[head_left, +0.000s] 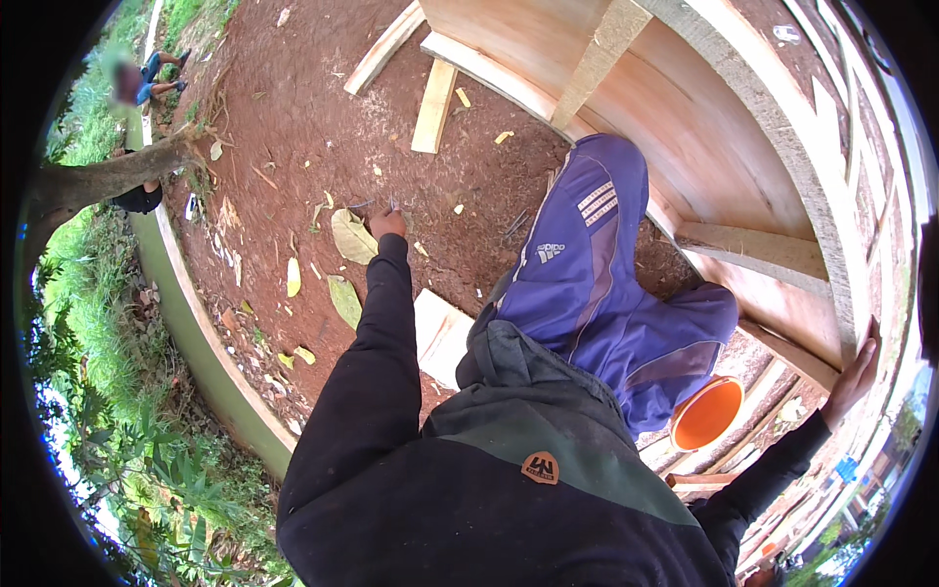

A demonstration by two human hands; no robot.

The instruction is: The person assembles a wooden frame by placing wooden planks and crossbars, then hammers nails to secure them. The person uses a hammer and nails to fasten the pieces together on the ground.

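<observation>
Left hand (387, 224) down at the red soil just beside the plywood form (685, 127), fingers pinched on thin, light, stiff nails (377, 204); right hand (853, 377) spread flat against its edge.

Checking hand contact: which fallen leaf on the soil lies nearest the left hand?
The large pale leaf just below-left of the left hand; the other yellow-green leaves lie farther down.

Outdoors, daylight: red dirt ground (293, 108), scattered dry leaves (352, 237), grass bank (88, 323) (left), possibly concrete kerb (191, 323).
</observation>
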